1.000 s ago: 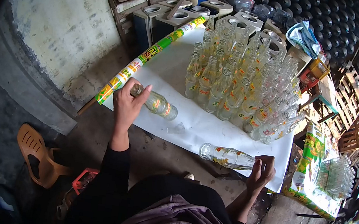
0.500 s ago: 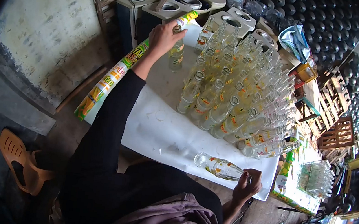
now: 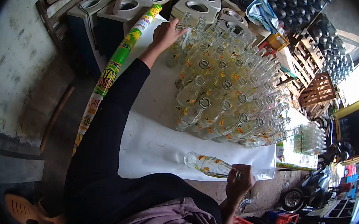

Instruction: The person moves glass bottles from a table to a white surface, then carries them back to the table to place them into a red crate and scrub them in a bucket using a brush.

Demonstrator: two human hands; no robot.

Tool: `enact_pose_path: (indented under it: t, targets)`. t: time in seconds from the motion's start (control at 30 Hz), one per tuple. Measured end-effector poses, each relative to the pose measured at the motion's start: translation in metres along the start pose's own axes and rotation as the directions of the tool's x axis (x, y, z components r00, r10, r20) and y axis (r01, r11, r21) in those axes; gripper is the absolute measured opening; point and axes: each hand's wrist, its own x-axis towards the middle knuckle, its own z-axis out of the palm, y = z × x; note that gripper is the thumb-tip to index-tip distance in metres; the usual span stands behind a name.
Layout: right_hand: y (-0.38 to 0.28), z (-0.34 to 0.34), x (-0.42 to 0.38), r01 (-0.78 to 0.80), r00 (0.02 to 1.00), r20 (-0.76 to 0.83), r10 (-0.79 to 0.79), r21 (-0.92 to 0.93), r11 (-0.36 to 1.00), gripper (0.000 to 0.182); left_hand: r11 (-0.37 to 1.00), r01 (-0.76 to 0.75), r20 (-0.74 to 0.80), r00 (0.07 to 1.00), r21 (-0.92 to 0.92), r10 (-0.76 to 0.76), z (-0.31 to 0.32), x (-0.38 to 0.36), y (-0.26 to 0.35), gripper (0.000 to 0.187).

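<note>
Lying bottle [image 3: 208, 164], lower centre of frame, on its side on the white sheet [image 3: 149, 144] near the desk's front edge. Long axis runs roughly left–right: base toward frame left, neck toward frame right, neck end going straight into the right hand [image 3: 239, 182]. Right fingers [image 3: 238, 175] curled shut round the neck, so it's held at the mouth end w/ body resting on the sheet.

Upright bottle [image 3: 175, 49], upper centre, at the far left corner of the standing bottle cluster [image 3: 230, 91]. Left hand [image 3: 167, 33] stretched out to it, arm fully extended; fingers wrapped at neck/shoulder, closed on it as far as can be told, thumb side hidden.

The two held bottles are well apart, w/ the cluster between. Printed roll [image 3: 119, 56] lies along the sheet's left edge, just beside the left arm.
</note>
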Motion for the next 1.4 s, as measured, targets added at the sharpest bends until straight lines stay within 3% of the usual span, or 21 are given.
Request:
enact_pose_path:
  t: [0.1,0.17,0.3,0.37,0.47,0.53,0.63,0.67,0.73,0.83,1.0,1.03,1.1,1.13,1.17,1.2,1.23,1.27,1.3,1.4]
  targets:
    - [-0.029,0.010,0.017,0.107,0.992,0.059,-0.108,0.018,0.994,0.018,0.996,-0.053,-0.032,0.998,-0.069,0.051,0.018,0.002,-0.007,0.050]
    - [-0.047,0.015,0.038,0.241,0.959,0.115,-0.258,0.140,0.960,0.021,0.990,-0.098,-0.078,0.993,-0.105,0.090,0.026,0.001,-0.008,0.050]
    - [-0.092,0.027,0.091,0.406,0.884,0.164,-0.437,0.191,0.894,0.026,0.969,-0.171,-0.093,0.983,-0.178,0.156,0.030,0.010,-0.004,0.055]
    - [-0.109,0.037,0.121,0.472,0.838,0.209,-0.505,0.187,0.861,0.026,0.985,-0.137,0.030,0.990,-0.101,0.140,0.029,0.017,-0.003,0.054]
    - [-0.135,0.060,0.161,0.546,0.791,0.236,-0.565,0.147,0.825,0.026,0.978,-0.178,0.006,0.984,-0.113,0.180,0.029,0.022,-0.004,0.052]
    - [-0.146,0.080,0.184,0.593,0.732,0.371,-0.571,0.064,0.802,0.029,0.975,-0.177,0.009,0.984,-0.138,0.180,0.027,0.026,-0.007,0.053]
    - [-0.152,0.118,0.214,0.674,0.670,0.387,-0.634,0.041,0.738,0.033,0.967,-0.185,0.037,0.980,-0.178,0.194,0.028,0.033,-0.016,0.052]
    - [-0.153,0.128,0.224,0.668,0.676,0.386,-0.628,0.040,0.743,0.033,0.962,-0.191,0.058,0.977,-0.197,0.206,0.029,0.036,-0.021,0.052]
    - [-0.152,0.147,0.246,0.611,0.650,0.584,-0.486,-0.022,0.792,0.035,0.952,-0.196,0.053,0.975,-0.237,0.214,0.030,0.039,-0.028,0.051]
    - [-0.136,0.180,0.274,0.677,0.620,0.556,-0.553,-0.024,0.735,0.037,0.927,-0.206,0.064,0.969,-0.314,0.237,0.028,0.041,-0.034,0.047]
    - [-0.119,0.225,0.301,0.662,0.627,0.623,-0.468,-0.111,0.741,0.037,0.860,-0.236,0.031,0.960,-0.451,0.280,0.024,0.034,-0.033,0.043]
    - [-0.119,0.230,0.302,0.663,0.634,0.625,-0.456,-0.136,0.736,0.037,0.888,-0.201,0.085,0.963,-0.414,0.257,0.032,0.038,-0.038,0.038]
    - [-0.120,0.238,0.309,0.561,0.699,0.639,-0.320,-0.213,0.800,0.044,0.894,-0.254,0.135,0.937,-0.369,0.322,0.028,0.038,-0.043,0.027]
    - [-0.119,0.238,0.311,0.529,0.716,0.635,-0.289,-0.225,0.818,0.055,0.891,-0.120,0.182,0.959,-0.438,0.219,0.024,0.036,-0.036,0.022]
    - [-0.115,0.247,0.317,0.507,0.712,0.654,-0.257,-0.226,0.832,0.065,0.825,-0.082,0.224,0.943,-0.559,0.245,0.035,0.042,-0.046,0.021]
    - [-0.110,0.255,0.318,0.514,0.750,0.606,-0.263,-0.284,0.810,0.064,0.854,-0.040,0.252,0.947,-0.518,0.197,0.053,0.048,-0.059,0.024]
    - [-0.108,0.261,0.321,0.541,0.748,0.605,-0.273,-0.317,0.779,0.059,0.768,-0.137,0.162,0.940,-0.626,0.299,0.065,0.048,-0.070,0.026]
    - [-0.116,0.260,0.320,0.544,0.775,0.587,-0.234,-0.429,0.721,0.051,0.803,-0.224,0.061,0.950,-0.552,0.307,0.063,0.044,-0.065,0.029]
    - [-0.122,0.252,0.316,0.505,0.787,0.579,-0.214,-0.406,0.761,0.046,0.835,-0.058,0.208,0.957,-0.547,0.203,0.044,0.036,-0.052,0.031]
    - [-0.120,0.266,0.324,0.414,0.801,0.585,-0.129,-0.384,0.826,0.039,0.868,0.003,0.243,0.960,-0.496,0.136,0.037,0.030,-0.042,0.031]
